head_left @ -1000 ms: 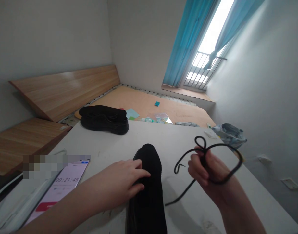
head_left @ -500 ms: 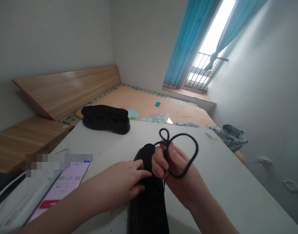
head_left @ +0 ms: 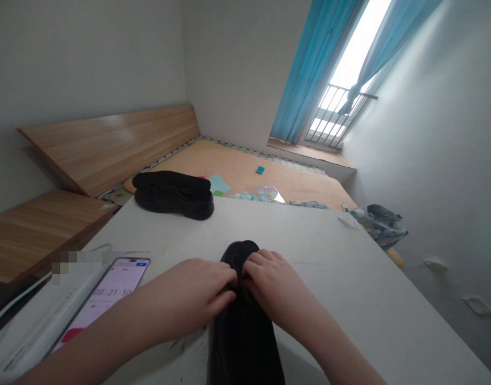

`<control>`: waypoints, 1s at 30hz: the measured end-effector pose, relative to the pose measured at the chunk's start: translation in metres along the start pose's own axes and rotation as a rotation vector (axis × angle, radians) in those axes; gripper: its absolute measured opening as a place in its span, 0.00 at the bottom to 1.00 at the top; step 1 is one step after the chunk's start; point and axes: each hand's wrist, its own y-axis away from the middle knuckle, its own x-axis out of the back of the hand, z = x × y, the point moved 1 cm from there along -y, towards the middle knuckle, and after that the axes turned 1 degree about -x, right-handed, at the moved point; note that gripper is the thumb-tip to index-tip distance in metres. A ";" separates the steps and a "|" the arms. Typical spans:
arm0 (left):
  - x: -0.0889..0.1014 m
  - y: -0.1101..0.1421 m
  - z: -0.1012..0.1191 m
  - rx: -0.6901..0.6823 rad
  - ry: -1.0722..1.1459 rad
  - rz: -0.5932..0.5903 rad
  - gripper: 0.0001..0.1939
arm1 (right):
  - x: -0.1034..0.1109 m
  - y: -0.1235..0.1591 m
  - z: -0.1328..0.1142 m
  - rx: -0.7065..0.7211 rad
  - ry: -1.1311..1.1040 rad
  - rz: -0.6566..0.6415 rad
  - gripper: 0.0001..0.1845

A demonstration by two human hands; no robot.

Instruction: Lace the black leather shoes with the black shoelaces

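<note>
the biggest thing in this view is a white bench (head_left: 321, 267), and i give all places from it. behind the bench lies a low wooden bed platform (head_left: 245, 171), and two wooden panels (head_left: 105, 149) are on the left side of it. further behind the bench there is a balcony door (head_left: 342, 91) with blue curtains (head_left: 317, 69). just beyond the right edge of the bench is a grey plastic bag (head_left: 377, 224).

on the far part of the bench sits a black shoe (head_left: 173, 196), well apart from the hands. on the near left part of the bench lies a smartphone (head_left: 109, 297), and its timer screen shows 00:21:50. at the near middle of the bench lies a second black shoe (head_left: 245, 347), with its toe pointing away from the person.

the left hand (head_left: 193, 294) and the right hand (head_left: 277, 283) are both on the front part of this second shoe, and they are very near to each other. the fingers (head_left: 261, 262) curve down over the shoe. they are not spread open and not closed in a fist. the hands cover the place between them, so i cannot tell if the fingers pinch a lace or only press on the shoe.
</note>
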 end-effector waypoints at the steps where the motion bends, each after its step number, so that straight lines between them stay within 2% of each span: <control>1: 0.001 0.000 0.000 0.031 0.001 0.010 0.09 | 0.003 0.004 -0.003 0.044 -0.017 -0.030 0.04; 3: 0.000 -0.001 0.000 0.060 0.020 0.029 0.07 | 0.010 0.013 -0.010 0.125 -0.081 -0.085 0.04; 5: -0.003 -0.002 -0.001 0.027 0.043 0.043 0.09 | 0.019 0.022 -0.012 0.169 -0.169 -0.106 0.05; 8: -0.010 -0.006 -0.001 -0.060 0.011 0.056 0.12 | 0.031 0.034 -0.005 0.158 -0.295 -0.019 0.09; 11: -0.017 -0.012 0.003 -0.094 -0.084 0.058 0.13 | 0.036 0.043 0.012 0.057 -0.344 0.130 0.12; 13: -0.020 -0.015 0.008 -0.072 -0.145 0.048 0.14 | 0.032 0.047 0.022 -0.048 -0.293 0.169 0.12; 15: -0.023 -0.018 0.013 -0.034 -0.187 0.023 0.15 | 0.023 0.050 0.030 -0.128 -0.220 0.127 0.11; 17: -0.025 -0.019 0.016 -0.020 -0.207 0.000 0.15 | 0.014 0.053 0.032 -0.149 -0.181 0.025 0.08; 20: -0.029 -0.020 0.018 -0.036 -0.222 -0.010 0.15 | 0.008 0.056 0.029 -0.125 -0.202 -0.072 0.08; 23: -0.031 -0.022 0.017 -0.032 -0.230 -0.004 0.15 | 0.014 0.058 0.020 -0.091 -0.228 0.039 0.10; 26: -0.033 -0.024 0.017 -0.024 -0.235 0.005 0.15 | 0.020 0.060 0.009 0.022 -0.243 0.129 0.11; 30: -0.033 -0.024 0.016 -0.015 -0.227 -0.003 0.12 | 0.016 0.059 -0.002 0.162 -0.285 -0.003 0.11</control>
